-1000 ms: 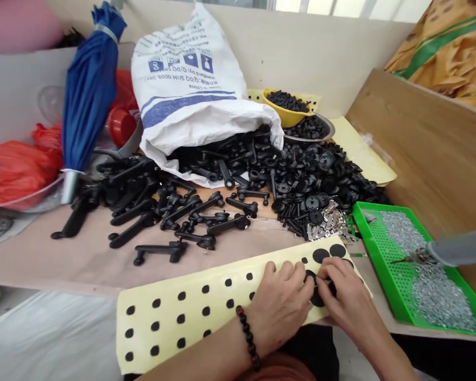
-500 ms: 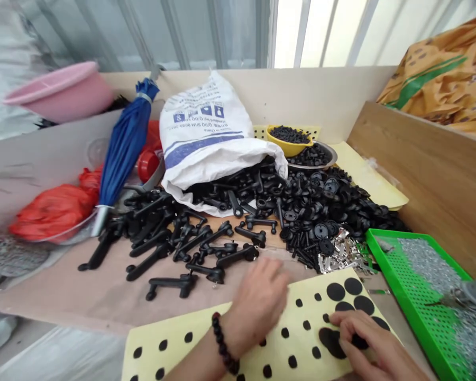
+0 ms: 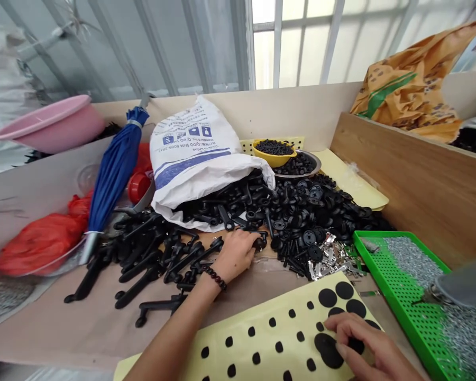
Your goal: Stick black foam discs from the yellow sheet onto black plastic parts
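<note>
My left hand [image 3: 234, 256], with a dark bead bracelet [image 3: 215, 278] on its wrist, curls over a black plastic handle [image 3: 222, 244] at the front of the heap, and the hand hides most of it. Loose black handles [image 3: 150, 264] lie to the left of that hand on a tan paper-covered table [image 3: 51, 328]. My right hand [image 3: 365, 344] rests on a pale yellow sheet [image 3: 269, 338] printed with black round stickers, its fingertips over a large black disc sticker [image 3: 328, 350]. I cannot tell if those fingers pinch the disc.
A white woven sack [image 3: 194, 153] spills black parts beside a heap of black discs [image 3: 317, 211]. Silver metal clips [image 3: 329, 256] lie at the heap's front. At right stands a green perforated tray [image 3: 404, 275] of small metal pieces, with a wooden board [image 3: 412, 180] behind it.
My left hand has moved off the yellow sheet, forward onto the black handles. My right hand stays at the disc stickers. The view has tilted upward, showing more of the window.
</note>
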Demonstrator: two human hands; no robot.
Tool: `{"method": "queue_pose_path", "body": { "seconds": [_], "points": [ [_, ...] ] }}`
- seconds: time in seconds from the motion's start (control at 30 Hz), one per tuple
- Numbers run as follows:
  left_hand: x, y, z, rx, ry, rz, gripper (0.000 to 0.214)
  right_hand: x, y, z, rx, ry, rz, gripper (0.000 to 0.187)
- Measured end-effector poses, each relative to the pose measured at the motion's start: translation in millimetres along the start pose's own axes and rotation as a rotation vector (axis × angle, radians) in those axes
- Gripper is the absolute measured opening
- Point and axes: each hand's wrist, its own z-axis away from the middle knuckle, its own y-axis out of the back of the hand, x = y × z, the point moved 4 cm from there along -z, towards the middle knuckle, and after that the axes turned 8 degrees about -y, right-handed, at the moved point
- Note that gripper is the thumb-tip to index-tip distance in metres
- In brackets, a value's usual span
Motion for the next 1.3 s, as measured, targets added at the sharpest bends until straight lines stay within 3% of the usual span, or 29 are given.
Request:
{"method": "queue_pose_path", "body": {
  "seconds": [0.1, 0.2, 0.3, 0.43, 0.6, 1.0, 1.3],
  "points": [
    [3, 18.4, 0, 0.156, 0.056, 0.2, 0.033, -1, 2, 0, 0.005, -0.022, -0.123, 0.02],
    [21, 23.1, 10, 0.257, 0.161, 0.769, 0.03, -4, 4, 2, 0.033, -0.094, -0.36, 0.024],
    [53, -2.6, 26, 0.117, 0.298, 1.24, 0.033, -8, 5, 2, 0.109, -0.178, -0.599, 0.028],
    [90, -45.7, 46, -0.108, 0.386, 1.501, 0.044, -9, 0, -6, 0.116, -0.215, -0.739, 0.027],
    [97, -62.9, 57, -0.215, 0.389, 1.406, 0.051, -1, -10, -14, 0.057, -0.246, -0.809, 0.024],
    [98, -50.9, 60, -0.212, 0.182, 0.983, 0.05, 1, -21, -19, 0.047, -0.248, -0.786, 0.022],
    [106, -40.3, 57, -0.205, 0.101, 0.915, 0.044, 2, -22, -19, 0.06, -0.244, -0.741, 0.019]
  ]
}}
